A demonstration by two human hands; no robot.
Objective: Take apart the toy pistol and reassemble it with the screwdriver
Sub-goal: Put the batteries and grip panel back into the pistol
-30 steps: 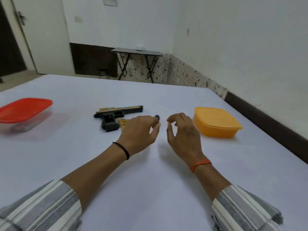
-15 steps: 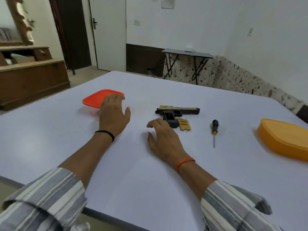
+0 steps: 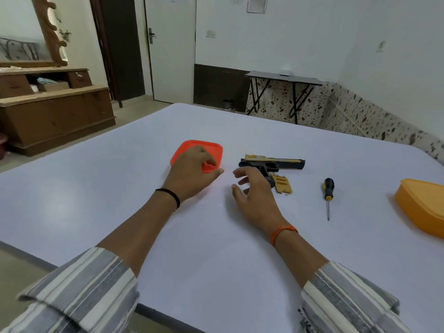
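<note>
Reaching over the white counter (image 3: 216,236), a person's left hand (image 3: 192,171) settles on the lid of a red box (image 3: 189,146), fingers curled at its near edge as if to take hold, though a firm grasp cannot be confirmed. The right hand (image 3: 254,191) hovers beside it, fingers loosely spread and holding nothing, just in front of the pistol (image 3: 271,164). The toy lies on its side mid-counter, long axis running left to right, muzzle toward the right and grip toward the person. A yellow grip panel (image 3: 283,185) already lies loose against the grip, with what may be a tiny screw beside it, suggesting disassembly is under way. The screwdriver (image 3: 328,192) rests untouched to the right, tip toward the person; an orange box (image 3: 422,207) sits farther right. Next, likely, the lid must come off to stow parts.
</note>
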